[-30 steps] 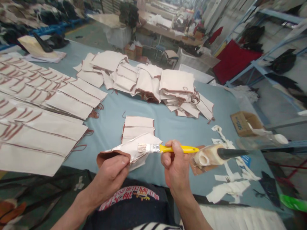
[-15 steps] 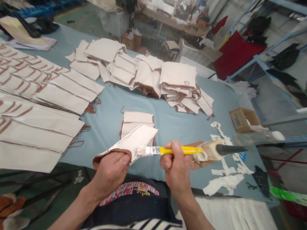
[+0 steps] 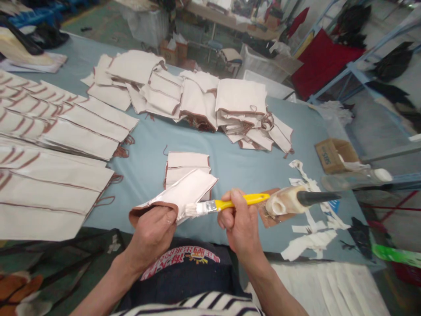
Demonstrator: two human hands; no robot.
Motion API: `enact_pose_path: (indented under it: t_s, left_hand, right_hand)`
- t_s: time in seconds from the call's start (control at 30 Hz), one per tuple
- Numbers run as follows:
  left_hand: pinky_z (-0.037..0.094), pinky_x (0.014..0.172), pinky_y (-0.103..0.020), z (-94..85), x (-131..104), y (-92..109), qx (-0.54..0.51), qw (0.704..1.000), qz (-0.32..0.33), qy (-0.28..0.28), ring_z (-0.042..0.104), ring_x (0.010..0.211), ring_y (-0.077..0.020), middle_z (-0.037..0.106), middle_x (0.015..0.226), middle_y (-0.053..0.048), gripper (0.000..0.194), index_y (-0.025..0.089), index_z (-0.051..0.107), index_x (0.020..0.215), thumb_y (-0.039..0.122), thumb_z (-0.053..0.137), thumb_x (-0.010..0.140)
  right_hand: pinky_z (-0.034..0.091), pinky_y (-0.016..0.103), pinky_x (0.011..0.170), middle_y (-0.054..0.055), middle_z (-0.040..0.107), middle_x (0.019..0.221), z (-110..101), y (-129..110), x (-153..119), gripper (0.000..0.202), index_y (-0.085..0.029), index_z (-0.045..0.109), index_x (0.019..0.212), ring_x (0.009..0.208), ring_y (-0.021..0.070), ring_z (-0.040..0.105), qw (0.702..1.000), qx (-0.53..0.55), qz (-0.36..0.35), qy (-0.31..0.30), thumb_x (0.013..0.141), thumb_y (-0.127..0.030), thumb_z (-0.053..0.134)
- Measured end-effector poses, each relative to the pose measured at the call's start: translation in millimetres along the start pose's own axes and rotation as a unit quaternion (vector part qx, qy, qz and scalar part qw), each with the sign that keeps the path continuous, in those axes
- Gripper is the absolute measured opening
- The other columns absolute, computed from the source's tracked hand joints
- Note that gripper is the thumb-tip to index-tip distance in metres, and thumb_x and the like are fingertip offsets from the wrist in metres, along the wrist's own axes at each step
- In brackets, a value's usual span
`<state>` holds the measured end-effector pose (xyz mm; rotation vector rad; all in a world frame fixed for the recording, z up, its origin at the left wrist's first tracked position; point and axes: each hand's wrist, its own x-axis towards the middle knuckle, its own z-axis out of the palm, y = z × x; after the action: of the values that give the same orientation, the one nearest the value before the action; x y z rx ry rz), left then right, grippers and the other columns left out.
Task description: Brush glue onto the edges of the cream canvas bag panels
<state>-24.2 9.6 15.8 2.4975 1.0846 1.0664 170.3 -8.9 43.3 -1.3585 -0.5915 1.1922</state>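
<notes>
My left hand (image 3: 157, 230) is closed on a cream fabric piece (image 3: 194, 184) with brown edging, its near end folded back over the fingers. In my right hand (image 3: 240, 221) is a paintbrush (image 3: 226, 203) with a yellow handle, held nearly level. Its pale bristles touch the lower edge of the fabric piece, close to my left fingers. Beneath the held piece lies another cream panel (image 3: 187, 160) with brown seams. Right of the brush, a whitish container (image 3: 286, 201) with a dark cone-shaped end rests on a brown board (image 3: 268, 219).
Overlapping cream panels (image 3: 66, 184) cover the left of the blue-grey table (image 3: 138, 140). More piles (image 3: 241, 94) line the far side. White scraps (image 3: 309, 241), a small cardboard box (image 3: 335, 156) and a clear bottle (image 3: 355, 177) are on the right.
The brush has moved slightly left and down along the fabric's lower edge, its handle now tilting up to the right. My left hand keeps its hold; the view has shifted a little.
</notes>
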Motion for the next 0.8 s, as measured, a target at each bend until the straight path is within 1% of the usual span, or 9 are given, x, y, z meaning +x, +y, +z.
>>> enact_pose_path:
  t_s: [0.07, 0.2, 0.33, 0.47, 0.57, 0.67, 0.73, 0.8]
  left_hand:
    - [0.047, 0.062, -0.029, 0.8, 1.6, 0.0, 0.000, 1.000, 0.004, -0.004, 0.062, 0.063, -0.0184, 0.068, 0.069, -0.005, 0.028, 0.018, 0.063, 0.081, -0.002, 0.047, 0.091]
    - [0.047, 0.061, -0.029, 1.6, 4.1, -0.6, -0.006, 1.000, 0.014, -0.002, 0.061, 0.063, -0.0187, 0.068, 0.069, -0.006, 0.028, 0.017, 0.062, 0.080, -0.003, 0.046, 0.091]
    - [0.047, 0.060, -0.028, 2.7, 3.4, -3.4, 0.000, 1.000, 0.021, -0.011, 0.060, 0.061, -0.0179, 0.066, 0.066, -0.004, 0.029, 0.018, 0.062, 0.076, -0.002, 0.046, 0.090]
    - [0.048, 0.061, -0.028, 4.5, 2.3, -6.2, -0.008, 1.000, 0.026, -0.011, 0.060, 0.063, -0.0181, 0.067, 0.068, -0.006, 0.027, 0.017, 0.063, 0.078, -0.002, 0.048, 0.090]
    - [0.048, 0.062, -0.027, 5.9, 2.6, -6.5, -0.034, 0.999, 0.021, -0.017, 0.060, 0.064, -0.0174, 0.069, 0.071, -0.006, 0.027, 0.016, 0.064, 0.081, -0.003, 0.048, 0.091]
    - [0.046, 0.059, -0.025, 7.1, 3.0, -5.4, -0.073, 0.997, -0.007, -0.023, 0.059, 0.061, -0.0147, 0.066, 0.067, -0.003, 0.031, 0.017, 0.061, 0.075, -0.002, 0.044, 0.092]
    - [0.046, 0.059, -0.023, 8.0, 3.4, -4.9, -0.103, 0.992, -0.055, -0.037, 0.059, 0.059, -0.0131, 0.065, 0.066, -0.002, 0.031, 0.018, 0.061, 0.074, 0.001, 0.043, 0.093]
    - [0.048, 0.061, -0.022, 8.9, 4.7, -5.3, -0.129, 0.983, -0.123, -0.052, 0.061, 0.061, -0.0131, 0.066, 0.067, -0.002, 0.027, 0.016, 0.065, 0.078, 0.008, 0.045, 0.094]
  right_hand:
    - [0.031, 0.021, 0.038, -0.013, 0.036, 0.038, -0.3, -0.3, 5.0, 0.041, -0.022, 0.059, 0.077, 0.033, 0.0079, 0.031, 1.000, 0.003, -0.018, 0.010, 0.092, -0.059, 0.059]
    - [0.030, 0.020, 0.037, -0.012, 0.037, 0.037, 0.3, 2.8, 3.6, 0.042, -0.021, 0.060, 0.075, 0.032, 0.0077, 0.032, 0.999, -0.023, 0.023, -0.025, 0.091, -0.060, 0.060]
    - [0.029, 0.020, 0.037, -0.012, 0.036, 0.036, 0.6, 2.8, -0.9, 0.041, -0.021, 0.059, 0.073, 0.032, 0.0074, 0.031, 0.998, -0.036, 0.044, -0.035, 0.090, -0.058, 0.061]
    - [0.030, 0.020, 0.037, -0.013, 0.035, 0.036, 2.1, -2.5, 7.5, 0.041, -0.021, 0.060, 0.074, 0.033, 0.0069, 0.028, 0.994, -0.034, 0.056, -0.084, 0.089, -0.059, 0.060]
    - [0.032, 0.020, 0.037, -0.014, 0.032, 0.037, 1.7, -4.5, 16.8, 0.042, -0.021, 0.061, 0.074, 0.034, 0.0060, 0.022, 0.989, -0.018, 0.082, -0.118, 0.085, -0.062, 0.063]
    - [0.032, 0.019, 0.037, -0.015, 0.030, 0.038, -3.4, -3.8, 23.4, 0.043, -0.021, 0.061, 0.073, 0.035, 0.0052, 0.019, 0.983, -0.015, 0.117, -0.140, 0.082, -0.062, 0.067]
    - [0.031, 0.019, 0.036, -0.015, 0.028, 0.038, -8.7, -3.7, 26.1, 0.043, -0.021, 0.061, 0.073, 0.034, 0.0047, 0.017, 0.980, -0.014, 0.135, -0.147, 0.080, -0.062, 0.069]
    - [0.029, 0.019, 0.036, -0.016, 0.027, 0.037, -13.2, -5.1, 27.7, 0.044, -0.021, 0.061, 0.073, 0.034, 0.0044, 0.016, 0.982, 0.001, 0.134, -0.134, 0.077, -0.064, 0.072]
